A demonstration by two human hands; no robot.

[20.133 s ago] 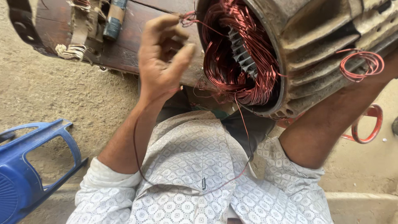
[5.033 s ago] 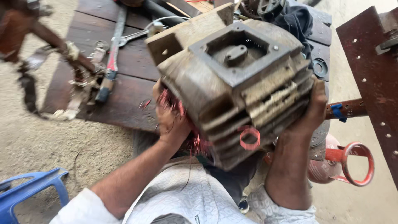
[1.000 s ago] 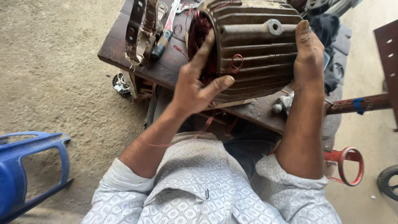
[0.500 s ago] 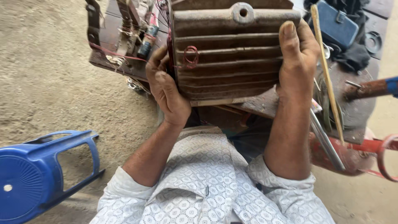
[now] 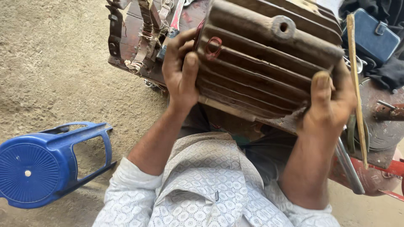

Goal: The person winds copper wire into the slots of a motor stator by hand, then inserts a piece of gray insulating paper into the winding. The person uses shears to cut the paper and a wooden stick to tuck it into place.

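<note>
A heavy, rusty brown motor housing (image 5: 261, 63) with ribbed cooling fins lies on its side in front of me, resting on the edge of a dark wooden bench (image 5: 126, 33). My left hand (image 5: 181, 71) grips its left end, thumb on the fins, beside a small loop of red copper wire (image 5: 213, 45). My right hand (image 5: 328, 105) clasps its right end from below, thumb up against the fins. My lap and patterned white shirt are under the housing.
A blue plastic stool (image 5: 46, 164) lies tipped over on the sandy ground at lower left. Pliers and straps (image 5: 145, 38) lie on the bench at upper left. A thin wooden stick (image 5: 357, 84), a metal rod (image 5: 347, 164) and a blue case (image 5: 370, 35) are at right.
The housing has been turned and tilted over the last second, its finned side now facing me. My hands have shifted their hold on its two ends. The view has moved closer.
</note>
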